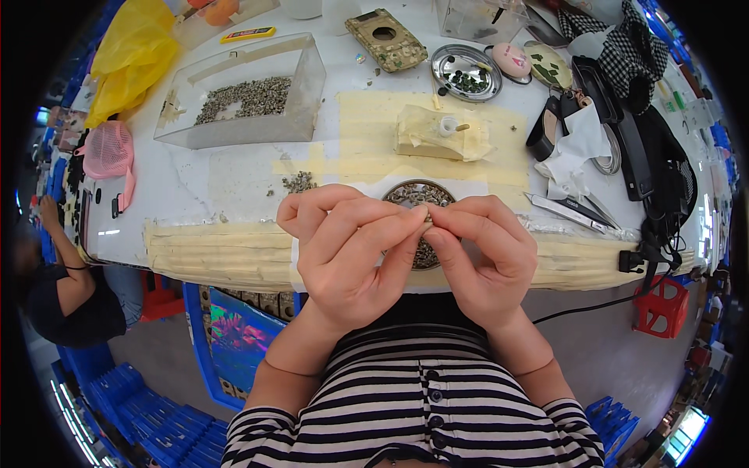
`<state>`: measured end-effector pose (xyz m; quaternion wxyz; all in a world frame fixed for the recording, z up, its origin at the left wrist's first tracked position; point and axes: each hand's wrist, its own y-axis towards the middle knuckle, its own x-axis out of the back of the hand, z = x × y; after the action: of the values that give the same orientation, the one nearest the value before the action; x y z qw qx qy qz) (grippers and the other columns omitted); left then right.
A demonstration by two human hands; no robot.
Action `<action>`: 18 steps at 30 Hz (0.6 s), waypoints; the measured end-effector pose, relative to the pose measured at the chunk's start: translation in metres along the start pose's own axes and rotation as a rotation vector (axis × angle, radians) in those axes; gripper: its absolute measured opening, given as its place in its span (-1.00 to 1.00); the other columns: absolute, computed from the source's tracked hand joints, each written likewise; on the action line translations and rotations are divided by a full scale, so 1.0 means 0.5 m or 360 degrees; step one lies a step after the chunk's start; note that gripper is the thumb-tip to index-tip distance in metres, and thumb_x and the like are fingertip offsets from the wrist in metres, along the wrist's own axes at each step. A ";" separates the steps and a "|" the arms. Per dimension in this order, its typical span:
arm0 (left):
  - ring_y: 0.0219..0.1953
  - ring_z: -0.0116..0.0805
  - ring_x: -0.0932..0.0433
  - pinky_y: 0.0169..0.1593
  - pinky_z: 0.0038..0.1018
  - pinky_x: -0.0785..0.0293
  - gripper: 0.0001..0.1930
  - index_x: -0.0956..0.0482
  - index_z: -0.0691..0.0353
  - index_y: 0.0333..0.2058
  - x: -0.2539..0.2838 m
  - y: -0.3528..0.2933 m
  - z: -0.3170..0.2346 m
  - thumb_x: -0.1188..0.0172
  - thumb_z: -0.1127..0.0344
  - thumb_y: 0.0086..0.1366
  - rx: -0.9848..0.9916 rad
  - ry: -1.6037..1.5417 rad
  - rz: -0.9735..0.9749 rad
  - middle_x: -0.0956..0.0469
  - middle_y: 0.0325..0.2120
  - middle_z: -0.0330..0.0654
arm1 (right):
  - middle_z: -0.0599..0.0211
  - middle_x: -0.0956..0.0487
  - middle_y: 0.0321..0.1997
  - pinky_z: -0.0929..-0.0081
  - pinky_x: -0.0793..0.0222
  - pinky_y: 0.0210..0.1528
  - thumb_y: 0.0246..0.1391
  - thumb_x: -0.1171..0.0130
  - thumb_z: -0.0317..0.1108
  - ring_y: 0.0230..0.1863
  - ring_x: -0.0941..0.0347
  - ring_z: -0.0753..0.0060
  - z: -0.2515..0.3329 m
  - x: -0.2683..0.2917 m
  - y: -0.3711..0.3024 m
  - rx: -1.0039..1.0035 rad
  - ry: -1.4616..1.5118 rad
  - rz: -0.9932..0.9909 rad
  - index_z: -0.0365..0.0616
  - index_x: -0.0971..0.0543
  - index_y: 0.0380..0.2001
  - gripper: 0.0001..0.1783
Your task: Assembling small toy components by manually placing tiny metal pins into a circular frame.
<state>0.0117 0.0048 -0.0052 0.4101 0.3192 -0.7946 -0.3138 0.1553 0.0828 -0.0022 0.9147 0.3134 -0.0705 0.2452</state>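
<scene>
My left hand (355,253) and my right hand (485,253) meet at the fingertips, both pinched on a tiny part (427,221) that is mostly hidden between them. Its kind is too small to make out. Right under the fingers sits a round dish (420,184) full of small grey-brown pieces, at the table's near edge. A little heap of similar pieces (299,182) lies on the table beyond my left hand. Further off stands a block wrapped in masking tape (413,139), with a small white cup (447,126) on top.
A clear bin (316,86) with many small pieces stands back left, near a camouflage model tank hull (386,39). A metal dish (499,82) holds dark green parts. Tweezers (566,210), a white tissue (577,152) and black straps lie right. A pink strainer (109,148) is left; another person sits beyond.
</scene>
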 end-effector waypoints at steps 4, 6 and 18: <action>-0.29 -0.36 -0.45 -0.11 -0.39 -0.15 -0.74 -0.73 0.06 -0.32 0.003 -0.001 -0.001 -0.45 0.45 -0.06 -0.0008 -0.0016 0.0048 -0.62 -0.41 -0.42 | 0.22 -0.62 -0.35 0.58 -0.47 -0.37 -0.05 -0.41 -0.58 -0.42 -0.55 0.47 -0.004 0.003 0.002 -0.0049 0.0086 0.0034 -0.30 -0.69 -0.26 -0.78; -0.28 -0.27 -0.44 -0.12 -0.41 -0.31 -0.74 -0.72 0.14 -0.31 0.009 0.004 -0.007 -0.44 0.52 -0.04 -0.0002 -0.0037 0.0107 -0.63 -0.40 -0.33 | 0.22 -0.62 -0.34 0.58 -0.47 -0.36 -0.05 -0.42 -0.58 -0.41 -0.55 0.47 -0.005 0.005 0.003 -0.0047 0.0103 0.0033 -0.31 -0.68 -0.29 -0.80; -0.28 -0.25 -0.44 -0.10 -0.39 -0.28 -0.77 -0.70 0.15 -0.34 0.006 0.003 -0.006 -0.43 0.52 -0.05 0.0019 0.0037 0.0107 -0.61 -0.42 -0.32 | 0.25 -0.61 -0.34 0.58 -0.46 -0.38 -0.15 -0.46 -0.60 -0.41 -0.56 0.44 -0.006 -0.001 -0.002 0.0052 -0.0042 -0.0100 -0.25 -0.70 -0.28 -0.73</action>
<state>0.0126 0.0026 -0.0013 0.4277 0.2984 -0.8020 -0.2912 0.1555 0.0834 -0.0052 0.9158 0.3335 -0.0686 0.2132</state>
